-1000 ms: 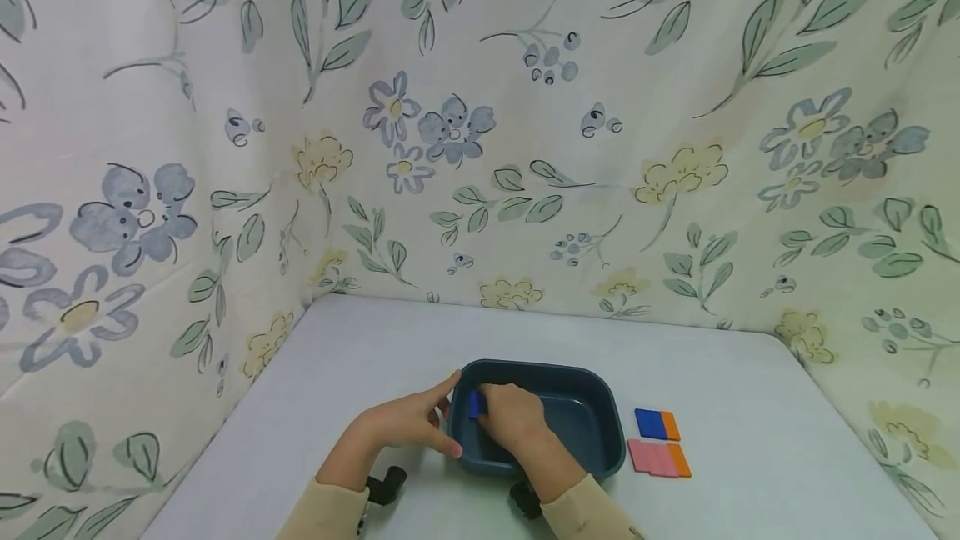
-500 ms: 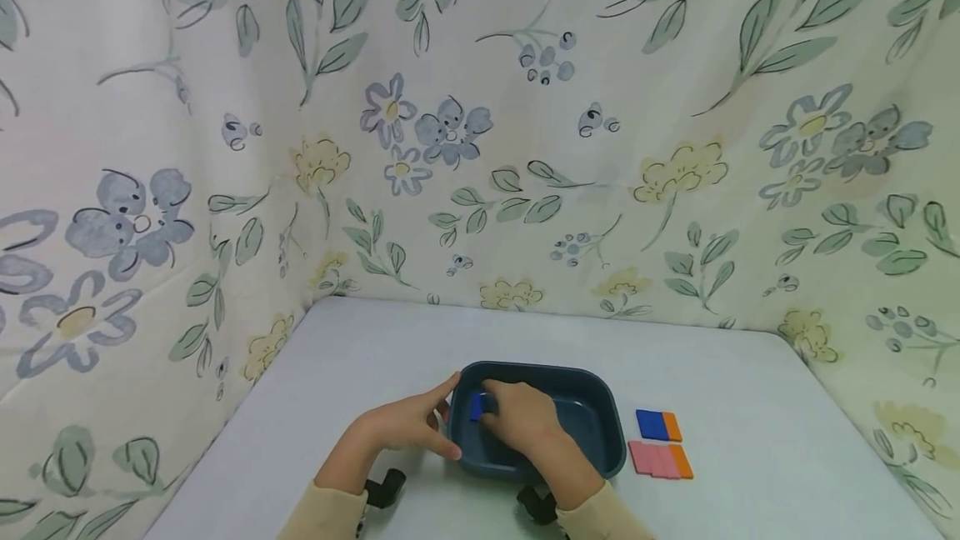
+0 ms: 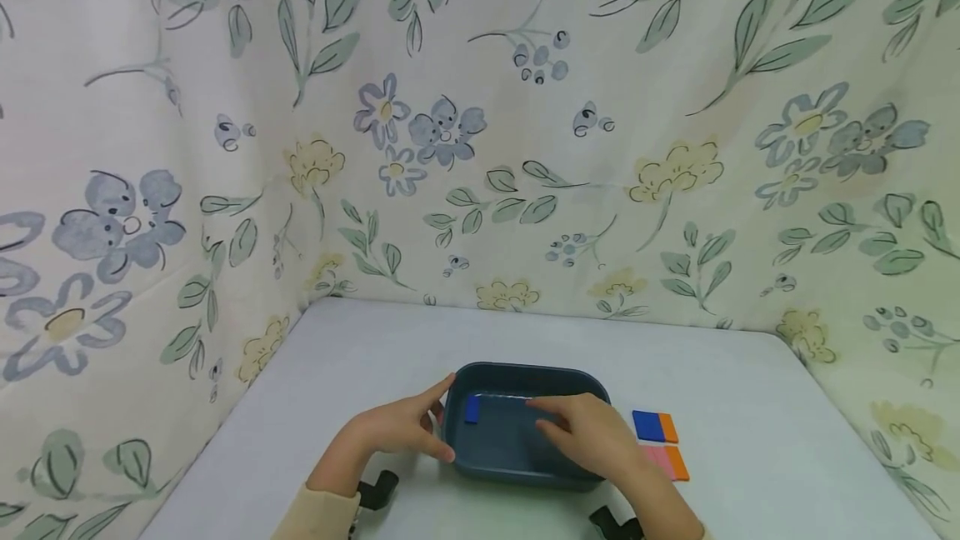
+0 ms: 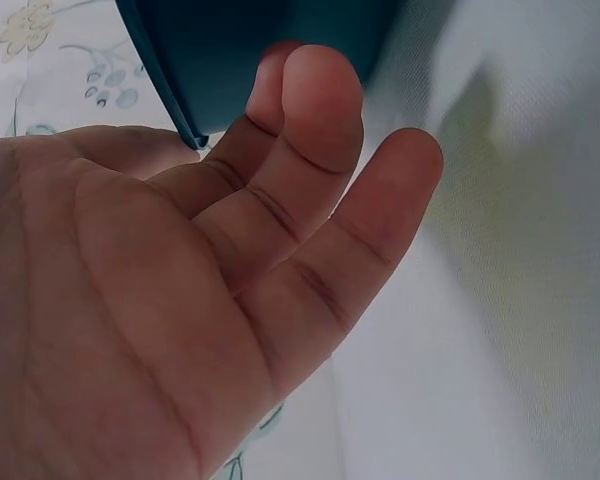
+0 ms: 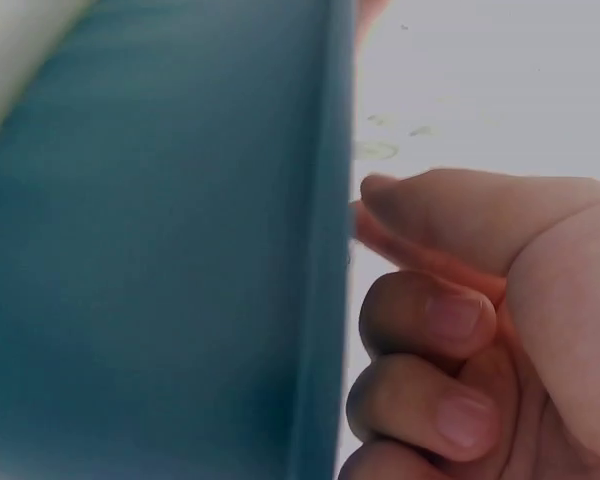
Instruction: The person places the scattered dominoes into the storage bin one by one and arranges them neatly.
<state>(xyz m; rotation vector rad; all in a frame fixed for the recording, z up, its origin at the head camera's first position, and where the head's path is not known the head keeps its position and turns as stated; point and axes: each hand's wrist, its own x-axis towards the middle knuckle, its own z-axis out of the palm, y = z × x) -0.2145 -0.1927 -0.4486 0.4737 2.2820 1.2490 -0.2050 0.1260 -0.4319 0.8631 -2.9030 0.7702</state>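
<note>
A dark teal rectangular tray (image 3: pixel 517 473) stands on the white table. Inside it, near the left end, lies a small blue tile (image 3: pixel 472 408). My left hand (image 3: pixel 401 427) touches the tray's left end, its thumb and index finger spread along the rim; the other fingers bend loosely in the left wrist view. Over the tray's right part is my right hand (image 3: pixel 596 432), with nothing between its fingers. Its index finger points left, while the remaining fingers (image 5: pixel 420 320) are curled in the right wrist view.
Right of the tray lie flat tiles in two rows: a blue tile (image 3: pixel 647 426) beside an orange tile (image 3: pixel 668 427), and pink tiles (image 3: pixel 660 461), partly behind my right hand, beside another orange tile (image 3: pixel 678 463). A floral curtain (image 3: pixel 480 148) surrounds the table (image 3: pixel 375 332).
My right hand has let go of the blue tile, leaving it in the tray, and has moved right across the tray. My left hand stays at the tray's left end.
</note>
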